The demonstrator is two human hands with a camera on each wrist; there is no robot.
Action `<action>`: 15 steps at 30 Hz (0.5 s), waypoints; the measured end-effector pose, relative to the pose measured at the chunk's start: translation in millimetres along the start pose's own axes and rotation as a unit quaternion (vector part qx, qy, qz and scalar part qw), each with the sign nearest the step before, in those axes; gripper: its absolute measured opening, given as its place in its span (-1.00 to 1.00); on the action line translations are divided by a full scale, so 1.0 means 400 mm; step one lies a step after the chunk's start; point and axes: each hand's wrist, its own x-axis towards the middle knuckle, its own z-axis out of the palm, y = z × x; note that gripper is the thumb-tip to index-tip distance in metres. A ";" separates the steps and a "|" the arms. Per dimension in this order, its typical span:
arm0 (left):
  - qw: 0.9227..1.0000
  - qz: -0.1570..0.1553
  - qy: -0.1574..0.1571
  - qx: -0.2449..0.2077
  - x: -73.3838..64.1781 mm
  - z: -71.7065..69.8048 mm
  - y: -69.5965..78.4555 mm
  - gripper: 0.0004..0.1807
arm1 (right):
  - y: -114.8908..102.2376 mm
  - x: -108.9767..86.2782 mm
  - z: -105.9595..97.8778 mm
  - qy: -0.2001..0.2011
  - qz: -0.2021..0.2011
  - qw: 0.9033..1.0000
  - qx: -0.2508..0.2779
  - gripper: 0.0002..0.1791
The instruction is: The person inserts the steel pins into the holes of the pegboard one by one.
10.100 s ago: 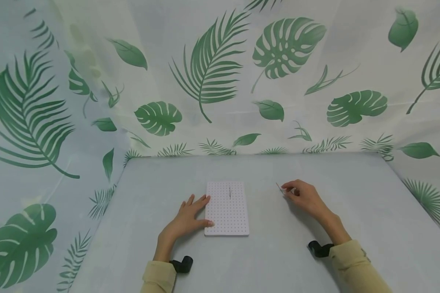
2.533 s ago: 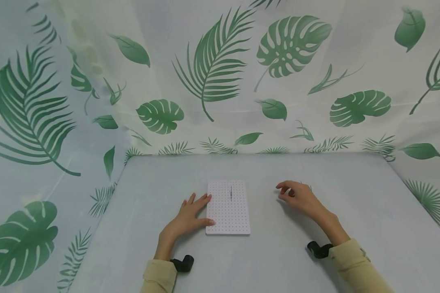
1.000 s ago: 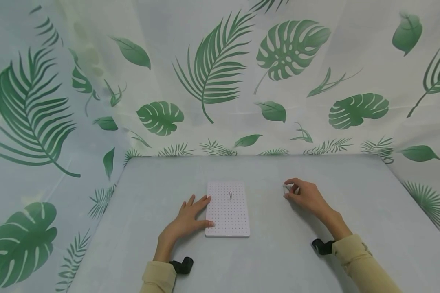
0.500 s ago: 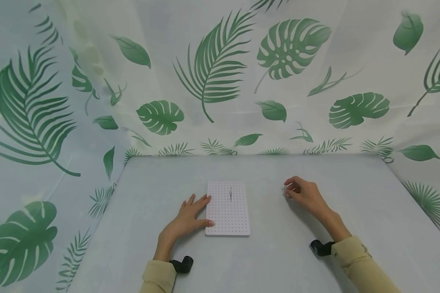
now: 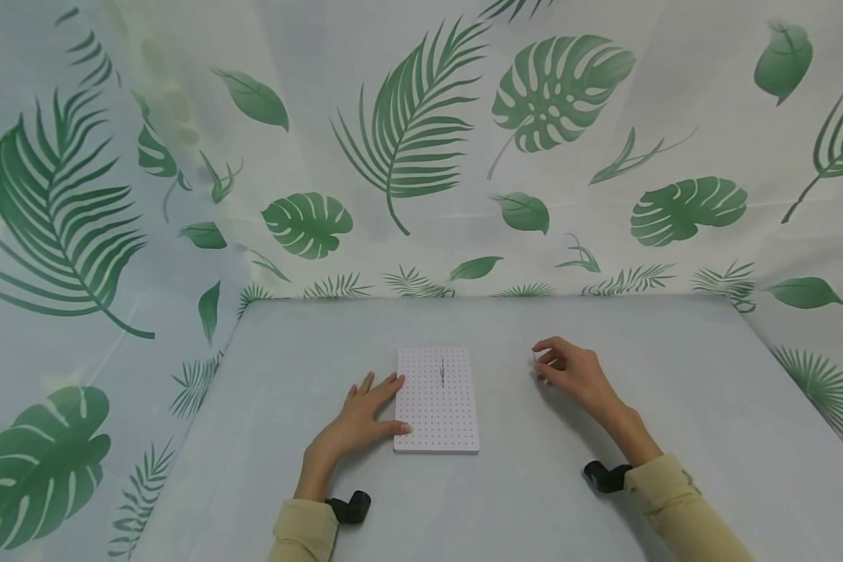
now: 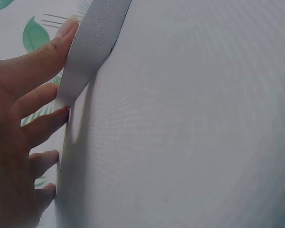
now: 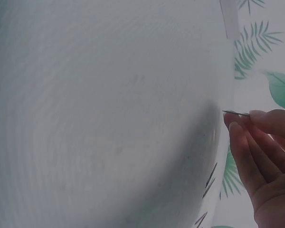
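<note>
A white pegboard (image 5: pixel 435 425) with rows of small holes lies on the table. A few thin metal pins (image 5: pixel 442 373) stand in its upper part; the left wrist view shows such pins (image 6: pixel 57 21) beyond the thumb. My left hand (image 5: pixel 361 417) rests at the board's left side, fingers spread, thumb and a fingertip on its edge. To the right of the board, my right hand (image 5: pixel 576 375) pinches one thin metal pin (image 7: pixel 236 113) between thumb and fingertips, just above the table. Below that hand, several loose pins (image 7: pixel 209 183) lie on the table in the right wrist view.
The pale table (image 5: pixel 520 484) runs back to a hanging cloth (image 5: pixel 464 156) printed with green leaves. Black wrist cameras (image 5: pixel 350 507) sit at both cuffs, close above the table.
Ten seconds ago my right hand held a pin right of the board. It now pinches one again, having shifted slightly left in the last half second. The left hand and board stay put.
</note>
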 end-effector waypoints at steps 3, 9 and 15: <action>1.000 -0.002 -0.001 0.002 0.000 0.001 -0.001 -0.07 | -0.009 0.002 0.007 -0.004 -0.005 1.000 0.000 -0.69; 1.000 -0.004 -0.001 0.004 0.002 0.003 -0.004 -0.07 | -0.027 0.005 0.020 -0.010 -0.001 1.000 -0.001 -0.70; 1.000 -0.004 -0.002 0.005 0.000 0.000 0.000 -0.07 | -0.049 0.010 0.037 -0.010 -0.007 1.000 0.005 -0.71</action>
